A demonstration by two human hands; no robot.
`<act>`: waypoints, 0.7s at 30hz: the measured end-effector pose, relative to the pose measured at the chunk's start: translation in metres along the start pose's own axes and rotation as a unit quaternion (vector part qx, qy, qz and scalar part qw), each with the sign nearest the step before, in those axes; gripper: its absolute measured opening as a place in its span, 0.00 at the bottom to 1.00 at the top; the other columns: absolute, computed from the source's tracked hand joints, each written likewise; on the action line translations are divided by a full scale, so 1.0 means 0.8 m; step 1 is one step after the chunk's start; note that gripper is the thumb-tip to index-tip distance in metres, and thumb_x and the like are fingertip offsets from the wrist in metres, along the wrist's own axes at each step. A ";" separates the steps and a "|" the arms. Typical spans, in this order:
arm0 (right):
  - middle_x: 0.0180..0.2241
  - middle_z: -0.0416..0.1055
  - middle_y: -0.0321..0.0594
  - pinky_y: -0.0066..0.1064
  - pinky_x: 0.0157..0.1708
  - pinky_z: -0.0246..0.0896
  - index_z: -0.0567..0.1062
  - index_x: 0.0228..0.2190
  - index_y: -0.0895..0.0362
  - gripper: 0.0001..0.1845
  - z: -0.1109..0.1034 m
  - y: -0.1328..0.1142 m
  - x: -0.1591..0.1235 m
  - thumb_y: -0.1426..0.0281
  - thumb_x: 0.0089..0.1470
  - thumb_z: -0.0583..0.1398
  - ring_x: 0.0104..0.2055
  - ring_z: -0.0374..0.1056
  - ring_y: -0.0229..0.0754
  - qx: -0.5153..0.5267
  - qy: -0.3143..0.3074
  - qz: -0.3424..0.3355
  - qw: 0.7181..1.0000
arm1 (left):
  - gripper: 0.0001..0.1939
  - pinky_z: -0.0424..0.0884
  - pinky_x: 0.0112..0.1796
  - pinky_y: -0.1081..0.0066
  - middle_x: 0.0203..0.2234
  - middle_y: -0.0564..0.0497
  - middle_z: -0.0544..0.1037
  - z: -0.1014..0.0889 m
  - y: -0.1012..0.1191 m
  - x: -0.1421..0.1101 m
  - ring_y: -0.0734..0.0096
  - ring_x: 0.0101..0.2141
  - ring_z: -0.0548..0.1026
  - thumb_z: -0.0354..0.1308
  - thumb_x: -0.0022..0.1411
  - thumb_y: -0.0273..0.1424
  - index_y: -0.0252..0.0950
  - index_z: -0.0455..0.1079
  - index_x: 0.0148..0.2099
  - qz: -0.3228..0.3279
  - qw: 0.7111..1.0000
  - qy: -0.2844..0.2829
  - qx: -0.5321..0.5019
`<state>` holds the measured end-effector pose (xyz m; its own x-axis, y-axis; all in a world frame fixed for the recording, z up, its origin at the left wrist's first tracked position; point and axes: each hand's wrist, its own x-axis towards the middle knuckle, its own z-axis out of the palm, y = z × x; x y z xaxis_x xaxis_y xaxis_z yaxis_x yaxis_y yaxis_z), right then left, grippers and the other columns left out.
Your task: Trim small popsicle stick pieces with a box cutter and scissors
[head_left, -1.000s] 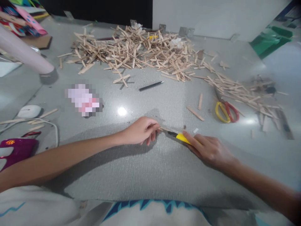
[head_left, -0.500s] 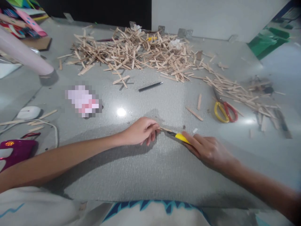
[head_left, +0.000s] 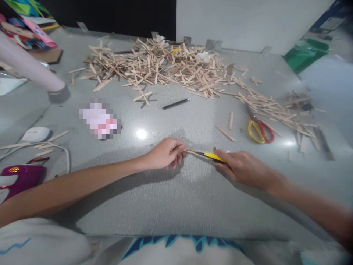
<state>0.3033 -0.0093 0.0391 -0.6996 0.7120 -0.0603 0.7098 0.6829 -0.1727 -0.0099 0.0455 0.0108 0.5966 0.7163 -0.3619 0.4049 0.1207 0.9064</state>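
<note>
My left hand (head_left: 167,154) is closed, pinching the end of a wooden craft stick (head_left: 190,150) above the grey table (head_left: 154,206). In my closed right hand (head_left: 244,167) is a utility knife (head_left: 212,156) with a yellow and black handle. Its dark blade points left and lies along the stick, close to my left fingertips. The far end of the stick is hard to tell apart from the blade. Beyond my hands lies a black pen (head_left: 176,103), with two loose craft sticks (head_left: 225,133) to its right.
A big heap of craft sticks (head_left: 154,64) spreads along the back and right. Scissors (head_left: 259,130) with yellow and red handles lie at right. On the left are a blurred-out pink item (head_left: 99,119), a white mouse (head_left: 35,134), a purple device (head_left: 22,180) and a cable (head_left: 67,158).
My right hand has turned the knife, so the handle shows a narrower yellow side and the blade lies flatter along the stick. My left hand keeps its pinch. The view has shifted slightly.
</note>
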 end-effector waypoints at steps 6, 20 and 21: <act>0.27 0.79 0.41 0.37 0.27 0.41 0.75 0.49 0.60 0.20 -0.011 -0.001 0.007 0.62 0.82 0.48 0.23 0.68 0.42 -0.008 -0.019 -0.004 1.000 | 0.19 0.67 0.15 0.81 0.21 0.53 0.77 -0.003 0.009 0.002 0.78 0.14 0.72 0.48 0.83 0.28 0.35 0.70 0.35 -0.011 1.000 -0.003 -0.002; 0.25 0.74 0.39 0.35 0.26 0.39 0.75 0.47 0.58 0.24 -0.033 0.000 0.020 0.58 0.82 0.45 0.22 0.65 0.43 -0.031 -0.051 -0.005 0.998 | 0.19 0.65 0.17 0.79 0.20 0.54 0.75 0.000 0.008 0.000 0.77 0.15 0.72 0.51 0.80 0.30 0.37 0.68 0.32 0.030 0.999 0.012 0.024; 0.24 0.73 0.38 0.35 0.25 0.37 0.75 0.46 0.57 0.22 -0.045 -0.007 0.022 0.58 0.81 0.48 0.21 0.64 0.42 -0.046 -0.063 -0.001 0.997 | 0.20 0.65 0.18 0.79 0.20 0.54 0.75 0.001 0.009 -0.001 0.77 0.16 0.71 0.51 0.80 0.30 0.37 0.68 0.32 0.047 0.998 0.007 0.039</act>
<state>0.2904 0.0053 0.0741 -0.7016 0.6886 -0.1832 0.7089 0.7005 -0.0820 -0.0070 0.0453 0.0173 0.6242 0.7319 -0.2732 0.4016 -0.0006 0.9158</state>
